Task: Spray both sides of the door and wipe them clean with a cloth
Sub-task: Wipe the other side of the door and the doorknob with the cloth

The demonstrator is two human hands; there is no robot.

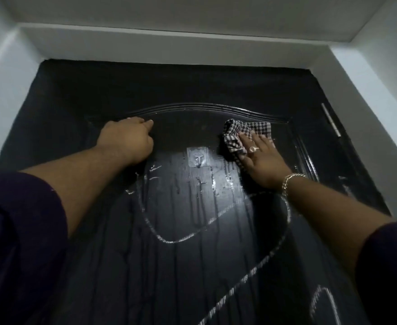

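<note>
From seven o'clock the left arm reaches up, dark sleeve bunched above the elbow; the left hand (128, 139) lies against the black door (192, 266) at about ten o'clock of the panel, fingers curled under the arched moulding (192, 106) and holding nothing. At centre a clear adhesive hook (198, 157) sits above wet streaks; toward two o'clock the right hand (263, 158), ring and bracelet (290, 182) showing, presses flat with straight fingers on the checked cloth (242, 134) against the door; a hinge (331, 119) lies farther right.
</note>
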